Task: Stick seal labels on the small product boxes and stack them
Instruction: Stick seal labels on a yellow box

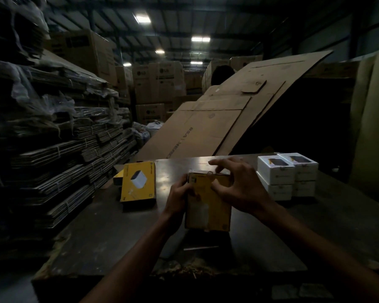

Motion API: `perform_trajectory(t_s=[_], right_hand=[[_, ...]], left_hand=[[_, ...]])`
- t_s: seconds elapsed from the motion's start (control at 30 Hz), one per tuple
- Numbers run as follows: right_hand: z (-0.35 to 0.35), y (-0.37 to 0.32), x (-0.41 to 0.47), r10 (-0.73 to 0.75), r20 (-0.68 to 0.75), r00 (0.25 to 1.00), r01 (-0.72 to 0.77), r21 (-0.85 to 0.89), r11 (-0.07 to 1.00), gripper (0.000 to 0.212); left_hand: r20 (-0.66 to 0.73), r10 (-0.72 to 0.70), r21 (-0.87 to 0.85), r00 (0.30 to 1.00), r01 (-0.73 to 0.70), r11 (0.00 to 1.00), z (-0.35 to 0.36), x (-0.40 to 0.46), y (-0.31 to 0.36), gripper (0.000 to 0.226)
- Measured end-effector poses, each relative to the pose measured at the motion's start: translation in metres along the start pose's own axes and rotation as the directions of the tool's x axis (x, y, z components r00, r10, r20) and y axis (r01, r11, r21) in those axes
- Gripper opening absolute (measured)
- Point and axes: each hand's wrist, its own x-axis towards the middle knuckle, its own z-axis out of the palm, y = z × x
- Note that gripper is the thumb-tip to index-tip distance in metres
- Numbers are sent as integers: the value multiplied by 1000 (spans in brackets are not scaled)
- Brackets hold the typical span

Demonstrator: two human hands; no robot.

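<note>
"LG" print on stacked brown cartons [160,84] behind yellow box [208,206]

My left hand [177,197], right hand [242,189]: bare, no gloves, rings; forearms bare, no sleeves in view.

I see a dim warehouse: ceiling lights [142,18], bundled flat cardboard stacks [59,149] at left, a leaning cardboard sheet [217,119], large cartons [160,82] behind, dark worktable [118,232]
</note>
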Motion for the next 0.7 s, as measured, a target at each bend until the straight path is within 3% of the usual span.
perform_trajectory(t_s=[0.13, 0.3, 0.5, 0.7], right_hand=[[-6, -4, 8, -18, 115, 993, 20, -20, 1000, 42], [-15, -5, 30, -118, 329, 937, 119, 16, 993, 23], [-20, -3, 41, -162, 394, 905, 126, 116, 985, 15], [-16, -2, 42, -157, 373, 915, 114, 133, 984, 10]], left_hand=[[-16, 27, -18, 1000, -27, 999, -2, 0, -3, 45], [-58, 7, -76, 998, -12, 997, -4, -4, -8, 49], [-164, 182, -44, 970, -192, 980, -2, -11, 1, 61], [-190, 358, 152, 914, -333, 931, 4, -18, 7, 22]])
